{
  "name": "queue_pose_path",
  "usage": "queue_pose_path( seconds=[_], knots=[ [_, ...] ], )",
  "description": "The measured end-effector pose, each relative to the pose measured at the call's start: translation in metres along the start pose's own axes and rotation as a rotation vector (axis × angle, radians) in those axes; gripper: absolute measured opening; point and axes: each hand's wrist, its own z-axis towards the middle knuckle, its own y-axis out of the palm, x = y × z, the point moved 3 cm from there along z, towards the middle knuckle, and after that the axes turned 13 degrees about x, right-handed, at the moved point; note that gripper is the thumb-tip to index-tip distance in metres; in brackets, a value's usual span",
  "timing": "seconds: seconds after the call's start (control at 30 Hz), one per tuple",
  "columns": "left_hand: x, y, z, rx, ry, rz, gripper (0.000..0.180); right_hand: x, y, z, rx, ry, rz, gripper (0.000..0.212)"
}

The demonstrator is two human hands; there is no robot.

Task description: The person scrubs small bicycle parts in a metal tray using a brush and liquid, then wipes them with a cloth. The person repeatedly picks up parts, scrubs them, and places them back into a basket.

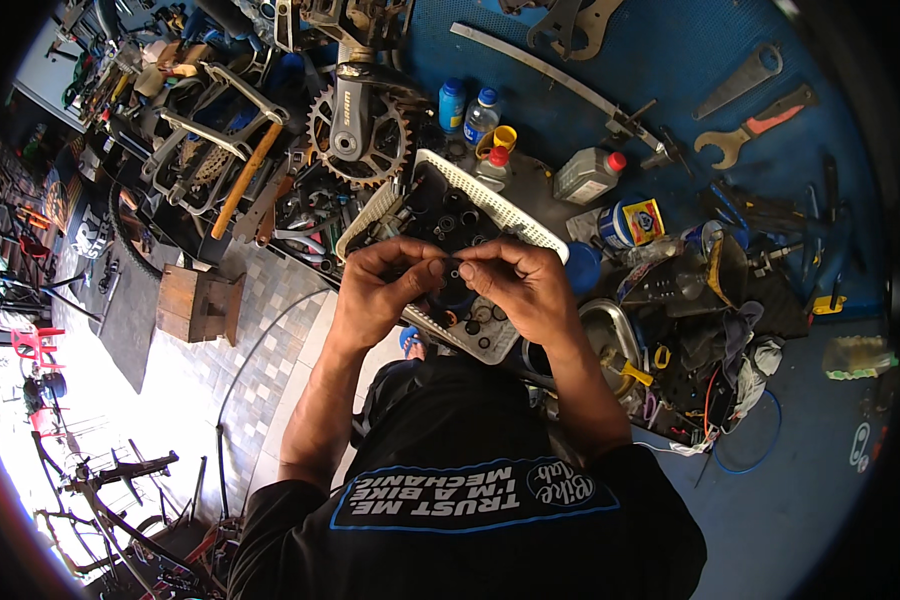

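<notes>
Over a white plastic basket (515,219), both my hands meet with fingertips pinched close together. Between them is a small dark part (454,270) with a light round spot, too small to name. My left hand (392,287) is closed, its thumb and index finger pressed at the part's left side. On the other side, my right hand (522,288) pinches in the same way. Inside the basket, below and beyond the fingers, lie black round parts and several small rings (485,314). My hands hide part of the basket's contents.
A crank with a toothed chainring (355,140) hangs just beyond the basket's left. Bottles, including a grey one with a red cap (588,176), stand behind it. At right are a metal tray (610,335) and cluttered tools. A wooden stool (195,305) stands on the left floor.
</notes>
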Motion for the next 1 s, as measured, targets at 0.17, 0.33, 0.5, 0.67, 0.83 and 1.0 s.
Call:
queue_pose_path(
  seconds=[0.17,0.33,0.5,0.67,0.83,1.0],
  knots=[
    [0.003,0.001,0.000,0.063,-0.064,-0.088,0.013,0.000,0.001,0.002,-0.002,0.064,0.145,0.018],
    [-0.007,0.001,0.001,0.009,-0.078,-0.090,0.007,0.005,-0.003,0.001,0.013,0.093,0.164,0.015],
    [-0.006,0.001,0.003,-0.006,-0.078,-0.022,0.008,0.005,-0.006,0.000,0.004,0.050,0.068,0.014],
    [-0.004,0.000,0.002,-0.002,-0.136,-0.093,0.008,-0.003,-0.005,0.005,0.012,0.112,0.138,0.015],
    [0.001,0.006,0.002,-0.050,-0.099,-0.085,0.016,0.000,-0.010,0.006,0.005,0.175,0.139,0.015],
    [-0.007,0.005,0.006,-0.081,-0.062,-0.122,0.016,0.002,-0.009,0.006,-0.012,0.123,0.115,0.015]
  ],
)
